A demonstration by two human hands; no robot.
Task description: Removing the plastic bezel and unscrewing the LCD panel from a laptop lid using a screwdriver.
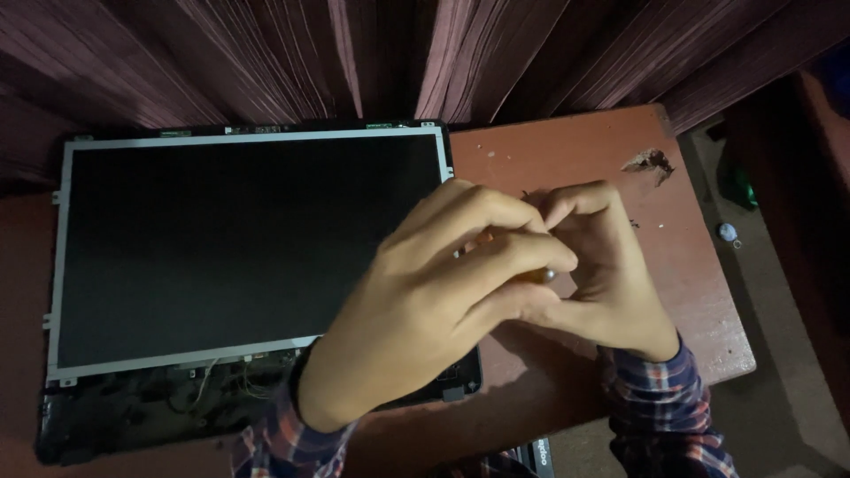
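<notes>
A bare laptop screen panel (230, 239) with a thin metal frame lies flat on a reddish-brown table (575, 150), over a dark lid shell with exposed wires (204, 394) along its lower edge. My left hand (434, 292) reaches over the panel's right side, fingers curled around a small orange-handled tool (536, 276) with a metal end. My right hand (602, 265) is cupped against it, fingers bent toward the same tool. What the tool's tip touches is hidden by the fingers. Both sleeves are plaid.
Dark maroon curtains (398, 53) hang behind the table. The tabletop has a chipped patch (651, 162) near its far right corner. On the floor to the right lie a green object (737, 184) and a small white round thing (727, 232).
</notes>
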